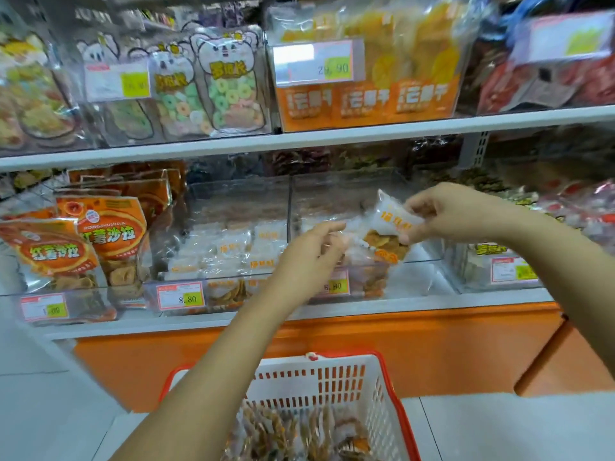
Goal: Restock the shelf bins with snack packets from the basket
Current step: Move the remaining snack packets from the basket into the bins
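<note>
Snack packet (395, 222) in grip of right hand (456, 211)

I count 2 hands: my left hand (312, 251) at 12 o'clock and my right hand (442, 214) at 1 o'clock. My right hand pinches 1 packet (396, 217). There is 1 basket (319, 384) at 6 o'clock; its contents are too blurred to count. At 12 o'clock stand 2 clear bins (233, 201). There are 2 shelf boards (299, 138) and 7 price tags (181, 296): 3 upper, 4 lower. At 9 o'clock, 2 orange bags (113, 227) face front.
</note>
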The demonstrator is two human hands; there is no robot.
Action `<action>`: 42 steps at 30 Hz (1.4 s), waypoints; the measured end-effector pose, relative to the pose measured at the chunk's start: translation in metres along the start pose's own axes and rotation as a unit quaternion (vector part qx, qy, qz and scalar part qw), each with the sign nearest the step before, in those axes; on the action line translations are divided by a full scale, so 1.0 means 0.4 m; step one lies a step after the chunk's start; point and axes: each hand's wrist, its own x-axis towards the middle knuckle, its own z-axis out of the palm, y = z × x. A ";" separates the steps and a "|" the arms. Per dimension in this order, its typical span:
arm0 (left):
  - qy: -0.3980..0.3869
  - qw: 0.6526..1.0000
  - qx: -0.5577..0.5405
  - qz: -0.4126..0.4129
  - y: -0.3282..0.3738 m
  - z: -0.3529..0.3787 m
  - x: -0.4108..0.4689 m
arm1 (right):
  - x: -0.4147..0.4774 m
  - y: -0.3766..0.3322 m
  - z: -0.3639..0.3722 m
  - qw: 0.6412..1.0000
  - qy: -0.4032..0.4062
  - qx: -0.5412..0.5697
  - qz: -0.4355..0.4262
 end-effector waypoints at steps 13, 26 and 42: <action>-0.252 0.917 0.301 -0.064 -0.007 0.169 0.257 | 0.190 0.020 0.016 0.957 0.071 -0.152 0.235; -0.213 0.916 0.331 -0.076 -0.042 0.180 0.252 | 0.289 0.092 0.141 0.955 -0.011 -0.183 0.231; -0.196 0.925 0.318 -0.075 -0.051 0.181 0.234 | 0.299 0.125 0.178 0.962 0.096 -0.162 0.196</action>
